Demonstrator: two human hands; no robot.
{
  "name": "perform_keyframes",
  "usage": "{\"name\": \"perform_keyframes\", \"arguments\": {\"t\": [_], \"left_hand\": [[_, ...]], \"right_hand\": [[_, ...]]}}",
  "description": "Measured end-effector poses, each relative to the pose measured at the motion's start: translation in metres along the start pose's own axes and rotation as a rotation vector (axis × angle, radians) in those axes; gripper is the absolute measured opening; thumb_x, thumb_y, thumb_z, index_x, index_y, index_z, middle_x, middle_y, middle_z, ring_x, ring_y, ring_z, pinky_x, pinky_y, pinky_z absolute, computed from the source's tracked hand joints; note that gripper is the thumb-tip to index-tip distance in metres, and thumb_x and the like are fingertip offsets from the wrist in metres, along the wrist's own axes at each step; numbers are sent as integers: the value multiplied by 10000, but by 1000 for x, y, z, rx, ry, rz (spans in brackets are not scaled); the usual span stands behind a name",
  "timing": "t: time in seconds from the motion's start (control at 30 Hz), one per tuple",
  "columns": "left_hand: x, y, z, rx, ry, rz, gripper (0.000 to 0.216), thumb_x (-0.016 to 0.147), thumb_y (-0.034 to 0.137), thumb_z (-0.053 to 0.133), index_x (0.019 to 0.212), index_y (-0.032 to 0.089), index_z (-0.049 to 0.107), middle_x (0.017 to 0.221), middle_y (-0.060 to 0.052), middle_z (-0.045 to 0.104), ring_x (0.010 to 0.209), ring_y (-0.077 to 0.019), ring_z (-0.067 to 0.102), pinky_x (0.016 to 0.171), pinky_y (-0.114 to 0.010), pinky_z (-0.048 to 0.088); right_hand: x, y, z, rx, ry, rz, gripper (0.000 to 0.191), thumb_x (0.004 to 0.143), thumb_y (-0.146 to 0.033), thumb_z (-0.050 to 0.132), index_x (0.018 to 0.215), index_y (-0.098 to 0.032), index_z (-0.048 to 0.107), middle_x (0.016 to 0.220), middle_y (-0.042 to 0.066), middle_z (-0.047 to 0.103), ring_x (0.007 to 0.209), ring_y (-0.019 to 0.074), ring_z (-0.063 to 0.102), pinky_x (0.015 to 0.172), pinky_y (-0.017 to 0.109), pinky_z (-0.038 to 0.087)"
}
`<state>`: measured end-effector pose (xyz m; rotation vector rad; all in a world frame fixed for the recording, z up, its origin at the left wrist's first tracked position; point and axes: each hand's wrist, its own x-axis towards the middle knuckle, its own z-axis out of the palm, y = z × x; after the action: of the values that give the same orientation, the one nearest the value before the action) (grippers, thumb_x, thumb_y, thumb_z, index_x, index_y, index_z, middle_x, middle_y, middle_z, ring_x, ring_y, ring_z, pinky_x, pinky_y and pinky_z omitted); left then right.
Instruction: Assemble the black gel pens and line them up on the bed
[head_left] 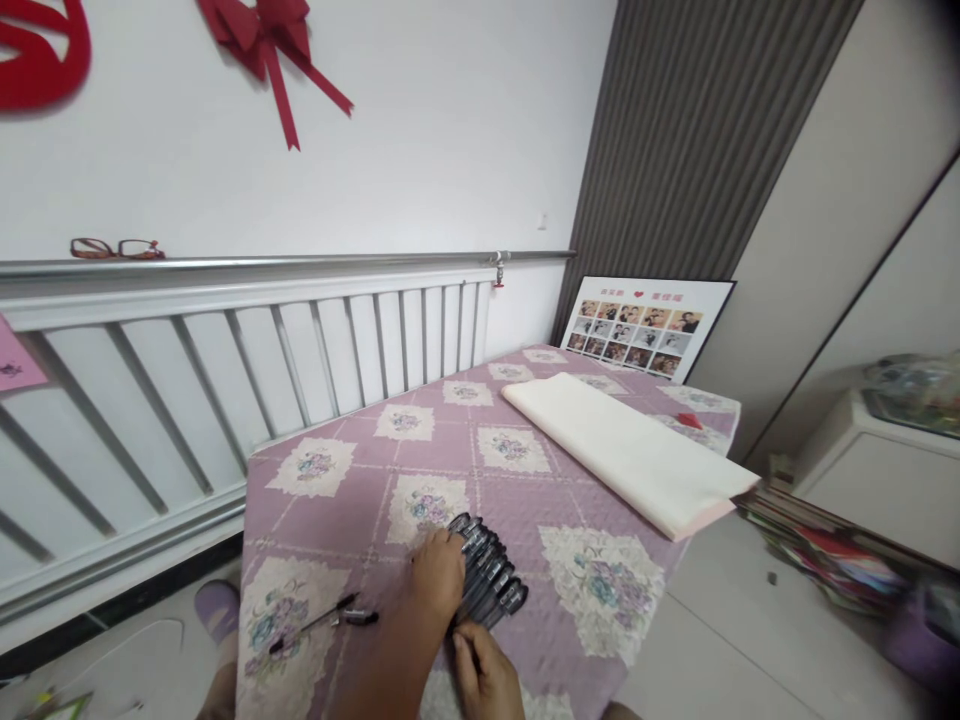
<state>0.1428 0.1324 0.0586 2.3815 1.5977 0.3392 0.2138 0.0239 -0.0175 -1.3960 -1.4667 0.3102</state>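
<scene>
Several black pens [489, 575] lie side by side in a fanned row on the tablecloth, their clip ends pointing away from me. My left hand [440, 572] is closed at the row's left edge, fingers curled against the pens. My right hand [486, 672] is pinched at the near ends of the row; its fingertips partly hide what they grip. Left of my left forearm lies a thin uncapped pen [313, 622], apart from the row. Beside it is a black pen cap [357, 617].
A purple floral tablecloth [510, 500] covers the table. A folded cream sheet [626, 450] lies at the right, with a small red piece [688, 421] beyond it. A photo board [637, 325] leans behind. A white radiator [360, 350] runs along the table's left side.
</scene>
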Motion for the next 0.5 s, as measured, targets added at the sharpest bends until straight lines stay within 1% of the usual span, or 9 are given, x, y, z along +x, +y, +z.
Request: {"name": "perform_keyframes", "arguments": {"t": [0.17,0.33,0.43,0.5], "left_hand": [[5,2,3,20,-27,-51,219,866,156,442,995,183,616,1027,-92,609,979,-218,548,833,-310,404],[7,1,1,-32,-2,-61,171,841,157,473,937,171,613,997,-87,610,984,-202,549,849,-286,386],[-4,-6,-4,-91,24,-51,179,843,152,462,964,174,592,1010,-71,601,967,-176,551,838,-261,382],[-22,-15,-8,-127,30,-46,177,842,142,449,954,180,581,979,-48,606,923,-154,558,811,-244,389]], "right_hand": [[0,-3,-1,30,-24,45,294,902,-382,417,785,-218,631,710,39,682,652,160,651,625,216,507],[-2,-3,0,21,-39,85,279,914,-366,405,827,-211,620,765,49,679,706,164,646,657,225,495],[-2,-7,-2,38,-42,90,277,915,-363,407,828,-206,618,760,44,670,704,159,636,663,227,491],[0,-10,-4,55,-48,89,273,912,-370,418,835,-204,621,768,45,670,712,160,633,673,229,492]]}}
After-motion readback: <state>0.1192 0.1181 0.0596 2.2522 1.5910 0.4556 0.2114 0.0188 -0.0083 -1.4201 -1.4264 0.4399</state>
